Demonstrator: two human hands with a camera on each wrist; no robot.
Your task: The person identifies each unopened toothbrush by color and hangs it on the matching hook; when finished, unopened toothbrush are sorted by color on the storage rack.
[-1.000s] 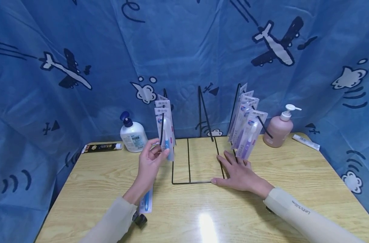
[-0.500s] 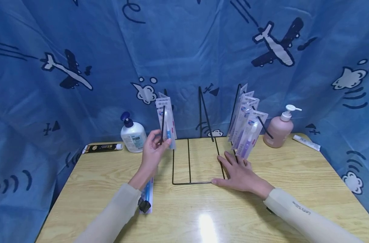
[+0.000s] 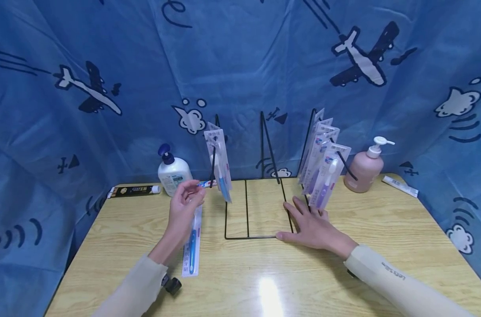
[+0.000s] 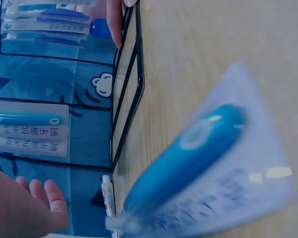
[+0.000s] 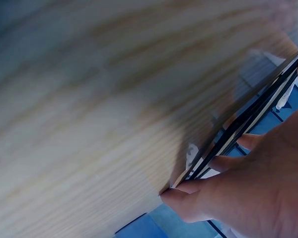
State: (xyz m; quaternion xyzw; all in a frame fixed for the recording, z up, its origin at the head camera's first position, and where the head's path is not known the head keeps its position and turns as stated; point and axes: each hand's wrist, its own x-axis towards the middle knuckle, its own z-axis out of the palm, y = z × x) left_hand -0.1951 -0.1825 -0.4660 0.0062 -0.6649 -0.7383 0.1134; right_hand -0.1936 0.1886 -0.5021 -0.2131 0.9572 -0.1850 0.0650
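Note:
In the head view my left hand [image 3: 182, 210] holds nothing, its fingers loosely bent, just left of the blue toothbrush packs [image 3: 218, 160] hanging on the rack's left hook. Below it, another blue toothbrush pack [image 3: 192, 248] lies on the table, large and blurred in the left wrist view. My right hand [image 3: 309, 225] rests with spread fingers on the base of the black wire rack [image 3: 246, 211]. The right wrist view shows its thumb and fingertips along the base wires. Purple toothbrush packs [image 3: 325, 178] hang from the right hook, above that hand. The middle hook [image 3: 270, 152] is bare.
Behind my left hand are a white pump bottle [image 3: 174, 176] and a small tube [image 3: 206, 183]. A black toothpaste tube [image 3: 133, 191] lies farther left. A pink pump bottle [image 3: 363, 171] and a white tube [image 3: 399, 186] are at right. A blue curtain [image 3: 232, 57] backs the table.
My left hand pushed the front blue toothbrush pack back along the left hook, let go and drew away left. The lying pack shows more fully. My right hand stayed put.

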